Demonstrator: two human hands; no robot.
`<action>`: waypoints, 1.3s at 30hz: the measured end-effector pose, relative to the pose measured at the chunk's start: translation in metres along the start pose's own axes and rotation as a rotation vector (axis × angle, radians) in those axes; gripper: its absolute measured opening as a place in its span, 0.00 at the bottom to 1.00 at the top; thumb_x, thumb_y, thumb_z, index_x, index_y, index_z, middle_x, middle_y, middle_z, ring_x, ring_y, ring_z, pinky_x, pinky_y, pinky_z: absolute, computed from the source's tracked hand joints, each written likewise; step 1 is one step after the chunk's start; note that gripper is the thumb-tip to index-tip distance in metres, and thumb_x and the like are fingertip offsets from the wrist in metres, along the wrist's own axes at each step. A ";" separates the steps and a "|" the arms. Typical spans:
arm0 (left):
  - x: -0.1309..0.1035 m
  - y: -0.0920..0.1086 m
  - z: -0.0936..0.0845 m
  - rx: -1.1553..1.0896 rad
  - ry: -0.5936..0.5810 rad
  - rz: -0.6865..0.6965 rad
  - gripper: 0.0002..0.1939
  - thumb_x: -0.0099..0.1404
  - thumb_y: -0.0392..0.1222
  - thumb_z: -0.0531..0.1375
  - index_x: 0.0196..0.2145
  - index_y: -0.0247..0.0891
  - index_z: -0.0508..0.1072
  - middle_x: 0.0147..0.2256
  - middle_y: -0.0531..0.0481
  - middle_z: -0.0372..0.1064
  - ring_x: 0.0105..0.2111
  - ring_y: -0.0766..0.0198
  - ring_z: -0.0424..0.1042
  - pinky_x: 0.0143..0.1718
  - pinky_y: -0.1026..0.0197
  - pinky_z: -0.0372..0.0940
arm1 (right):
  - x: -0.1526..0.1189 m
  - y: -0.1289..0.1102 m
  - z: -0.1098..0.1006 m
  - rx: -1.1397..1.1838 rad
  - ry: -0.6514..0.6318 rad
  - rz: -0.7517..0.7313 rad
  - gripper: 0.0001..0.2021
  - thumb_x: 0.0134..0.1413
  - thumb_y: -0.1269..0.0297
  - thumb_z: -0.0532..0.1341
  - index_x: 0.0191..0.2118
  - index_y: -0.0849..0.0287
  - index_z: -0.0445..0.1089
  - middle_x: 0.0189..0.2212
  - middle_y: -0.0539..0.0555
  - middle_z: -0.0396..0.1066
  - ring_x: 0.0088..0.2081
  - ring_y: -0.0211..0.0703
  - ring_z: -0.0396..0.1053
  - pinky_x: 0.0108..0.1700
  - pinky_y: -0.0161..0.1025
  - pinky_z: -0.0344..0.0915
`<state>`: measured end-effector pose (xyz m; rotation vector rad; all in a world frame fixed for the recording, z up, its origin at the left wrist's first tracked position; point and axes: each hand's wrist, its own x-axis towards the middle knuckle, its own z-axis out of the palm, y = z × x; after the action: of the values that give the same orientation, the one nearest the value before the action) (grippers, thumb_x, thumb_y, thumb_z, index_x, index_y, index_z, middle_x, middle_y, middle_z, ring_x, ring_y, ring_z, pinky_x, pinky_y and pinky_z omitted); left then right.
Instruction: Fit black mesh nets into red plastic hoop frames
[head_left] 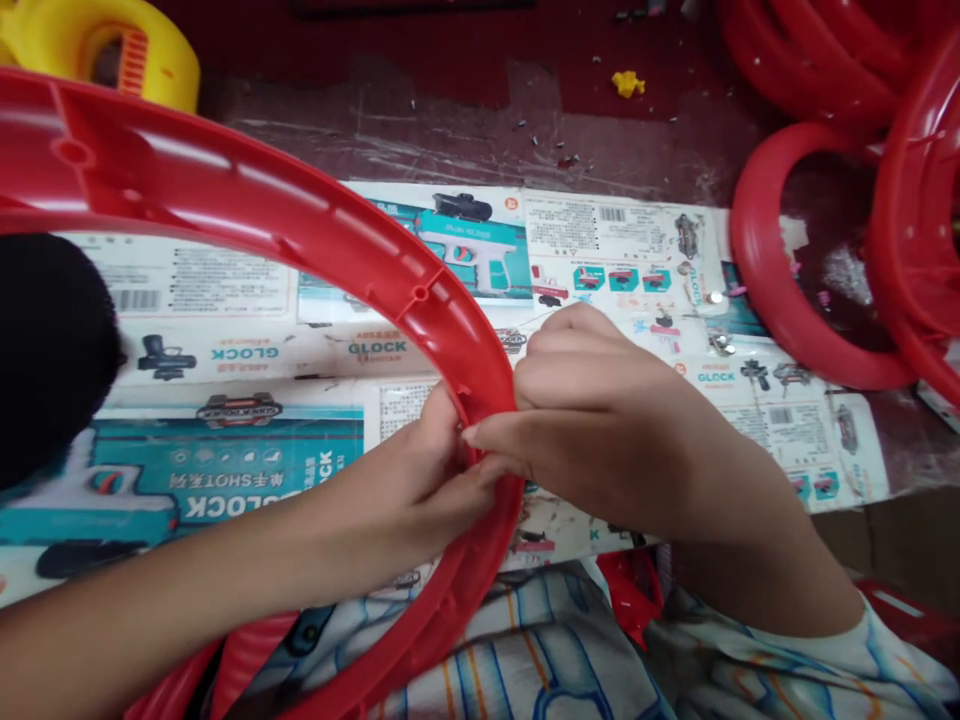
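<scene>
A large red plastic ring (322,225) with a ribbed, hollow channel curves across the left and middle of the view. My left hand (431,470) grips it at its right-hand bend, fingers behind the inner edge and thumb across the channel. Right beside that thumb, my right hand (592,410) is closed, its thumb and fingertips pressed together at the channel. Whatever small thing those fingertips may pinch is hidden. Beneath the ring lie flattened printed cardboard sheets (247,295) with toy gun pictures.
More red rings (772,270) are stacked at the right. A yellow plastic part (169,60) is at the top left, and a small yellow piece (628,83) lies on the dark red table (465,125). Small metal bits (721,343) rest on the cardboard. A black rounded shape (52,350) blocks the left edge.
</scene>
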<state>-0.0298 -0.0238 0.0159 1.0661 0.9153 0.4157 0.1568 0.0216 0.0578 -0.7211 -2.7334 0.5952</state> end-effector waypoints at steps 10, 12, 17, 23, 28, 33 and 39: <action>-0.002 -0.006 -0.003 0.121 -0.018 -0.085 0.21 0.69 0.56 0.54 0.53 0.43 0.61 0.42 0.47 0.71 0.40 0.57 0.71 0.33 0.60 0.65 | -0.001 -0.002 0.003 -0.110 0.037 0.035 0.19 0.65 0.76 0.49 0.22 0.58 0.59 0.22 0.45 0.50 0.28 0.35 0.51 0.40 0.41 0.54; -0.002 -0.009 -0.003 0.121 -0.004 -0.052 0.21 0.69 0.55 0.55 0.55 0.44 0.61 0.42 0.47 0.71 0.40 0.56 0.71 0.33 0.61 0.65 | 0.001 0.000 0.005 -0.123 0.034 0.044 0.19 0.66 0.74 0.48 0.22 0.58 0.61 0.21 0.45 0.52 0.29 0.34 0.54 0.42 0.41 0.56; -0.001 -0.013 -0.006 0.140 -0.067 -0.062 0.24 0.69 0.56 0.54 0.59 0.48 0.57 0.42 0.48 0.72 0.38 0.57 0.72 0.31 0.61 0.65 | 0.002 0.006 0.008 -0.149 0.047 0.010 0.18 0.66 0.72 0.48 0.24 0.59 0.64 0.24 0.46 0.56 0.30 0.34 0.58 0.42 0.42 0.57; -0.001 -0.009 -0.004 0.020 -0.051 -0.061 0.22 0.69 0.57 0.53 0.55 0.43 0.59 0.37 0.47 0.71 0.30 0.62 0.71 0.26 0.63 0.64 | 0.003 0.010 0.012 -0.161 0.046 0.042 0.17 0.66 0.70 0.47 0.30 0.57 0.70 0.26 0.46 0.60 0.33 0.37 0.61 0.43 0.42 0.58; 0.000 -0.006 0.002 -0.029 0.029 -0.082 0.21 0.69 0.57 0.53 0.53 0.43 0.62 0.38 0.47 0.72 0.36 0.58 0.71 0.29 0.62 0.65 | 0.005 0.012 0.018 -0.167 0.049 0.083 0.16 0.64 0.71 0.50 0.27 0.58 0.69 0.25 0.48 0.61 0.32 0.37 0.60 0.41 0.42 0.57; 0.003 -0.003 0.008 -0.095 0.103 -0.021 0.18 0.70 0.54 0.52 0.50 0.40 0.65 0.37 0.46 0.72 0.39 0.55 0.72 0.32 0.58 0.67 | 0.006 0.016 0.016 -0.132 0.011 0.047 0.17 0.66 0.68 0.48 0.29 0.58 0.70 0.26 0.48 0.62 0.33 0.37 0.61 0.42 0.44 0.56; 0.004 -0.008 0.003 0.086 0.041 0.020 0.08 0.71 0.42 0.50 0.43 0.39 0.66 0.29 0.52 0.67 0.33 0.60 0.69 0.34 0.59 0.65 | 0.006 0.025 0.010 0.065 0.043 -0.026 0.15 0.68 0.67 0.52 0.31 0.57 0.72 0.29 0.47 0.63 0.36 0.34 0.61 0.42 0.41 0.56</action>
<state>-0.0266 -0.0267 0.0075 1.1491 0.9670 0.4194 0.1587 0.0415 0.0381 -0.6745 -2.6669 0.6517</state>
